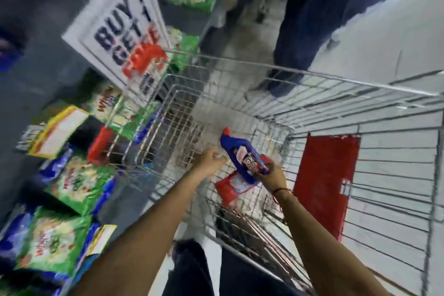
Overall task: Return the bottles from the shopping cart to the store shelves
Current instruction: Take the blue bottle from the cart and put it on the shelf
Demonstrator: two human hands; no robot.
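Note:
A blue bottle [242,158] with a red cap and a white label is gripped at its base by my right hand [272,176], held tilted above the inside of the wire shopping cart [312,94]. Under it, on the cart floor, lies a red and white pack or bottle [230,188]; blur hides its exact form. My left hand [210,160] reaches into the cart just left of the blue bottle, fingers curled loosely, with nothing visibly in it.
Store shelves [36,74] on the left hold green and blue detergent packs [81,182] and a "BUY 1 GET 1 FREE" sign [125,33]. A red flap [324,180] hangs on the cart's right side. Another person's legs [305,19] stand beyond the cart.

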